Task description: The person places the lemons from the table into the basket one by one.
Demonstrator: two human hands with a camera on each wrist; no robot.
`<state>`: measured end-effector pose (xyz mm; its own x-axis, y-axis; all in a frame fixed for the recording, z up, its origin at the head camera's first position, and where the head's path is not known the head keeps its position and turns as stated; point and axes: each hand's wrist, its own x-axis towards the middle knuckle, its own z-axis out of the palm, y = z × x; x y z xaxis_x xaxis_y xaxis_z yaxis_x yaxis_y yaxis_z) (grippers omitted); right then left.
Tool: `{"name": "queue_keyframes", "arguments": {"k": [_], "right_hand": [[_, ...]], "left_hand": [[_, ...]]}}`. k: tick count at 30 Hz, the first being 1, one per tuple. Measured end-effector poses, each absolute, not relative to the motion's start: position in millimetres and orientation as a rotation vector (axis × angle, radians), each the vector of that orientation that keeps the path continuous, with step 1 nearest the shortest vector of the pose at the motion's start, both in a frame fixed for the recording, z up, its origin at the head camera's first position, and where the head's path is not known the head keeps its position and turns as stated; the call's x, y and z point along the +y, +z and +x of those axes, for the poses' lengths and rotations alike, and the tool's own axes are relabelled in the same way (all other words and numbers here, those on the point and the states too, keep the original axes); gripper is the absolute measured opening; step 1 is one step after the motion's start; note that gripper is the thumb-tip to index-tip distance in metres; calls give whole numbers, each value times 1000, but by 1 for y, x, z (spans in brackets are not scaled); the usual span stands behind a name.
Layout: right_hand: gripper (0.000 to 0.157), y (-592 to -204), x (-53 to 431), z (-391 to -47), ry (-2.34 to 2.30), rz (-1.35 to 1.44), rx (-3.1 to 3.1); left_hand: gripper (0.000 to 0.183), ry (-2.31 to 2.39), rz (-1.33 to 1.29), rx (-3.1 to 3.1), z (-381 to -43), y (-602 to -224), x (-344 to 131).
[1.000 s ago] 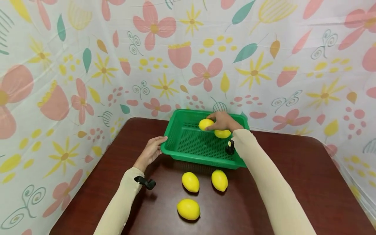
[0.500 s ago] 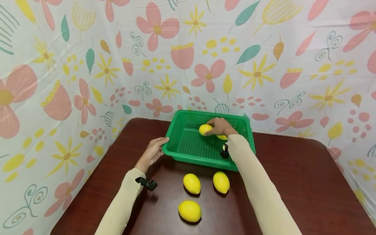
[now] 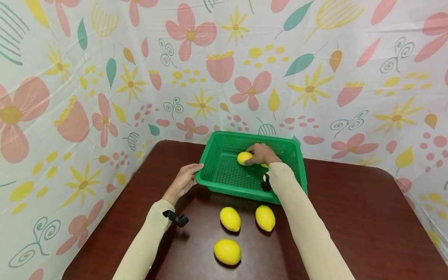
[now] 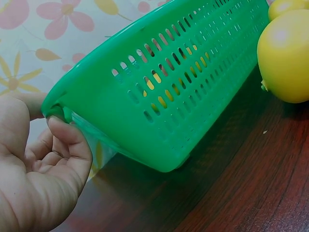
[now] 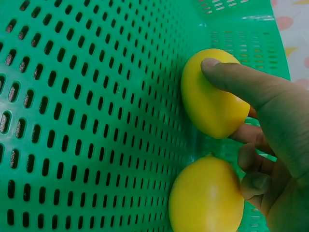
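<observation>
Lemon (image 3: 244, 158) inside the green perforated basket (image 3: 227, 173), pinched between thumb and fingers of the right hand (image 3: 260, 154), with slotted floor between it and the left wall; I cannot tell whether it touches bottom. A second lemon (image 5: 206, 198) lies just beside, mostly hidden behind that hand from above. Left hand (image 3: 183, 179) pinches the rim's left end, some fingertips obscured; three loose lemons (image 3: 230, 219) lie before the near edge on the dark wood table (image 3: 350, 210), which extends well to the right.
</observation>
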<state>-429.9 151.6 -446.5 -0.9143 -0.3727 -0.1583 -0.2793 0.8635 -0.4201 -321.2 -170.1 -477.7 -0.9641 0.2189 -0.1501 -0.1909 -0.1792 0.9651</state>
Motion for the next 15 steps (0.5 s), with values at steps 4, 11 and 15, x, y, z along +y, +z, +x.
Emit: {"name": "queue_keyframes", "arguments": {"k": [4, 11, 15], "right_hand": [[64, -445, 151, -431, -552, -498, 2808], [70, -427, 158, -425, -523, -579, 2820], [56, -406, 166, -407, -663, -658, 2873]], "left_hand": [[40, 2229, 14, 1819, -321, -477, -170], [36, 2229, 14, 1821, -322, -478, -168], [33, 2222, -4, 1828, -322, -479, -169]]}}
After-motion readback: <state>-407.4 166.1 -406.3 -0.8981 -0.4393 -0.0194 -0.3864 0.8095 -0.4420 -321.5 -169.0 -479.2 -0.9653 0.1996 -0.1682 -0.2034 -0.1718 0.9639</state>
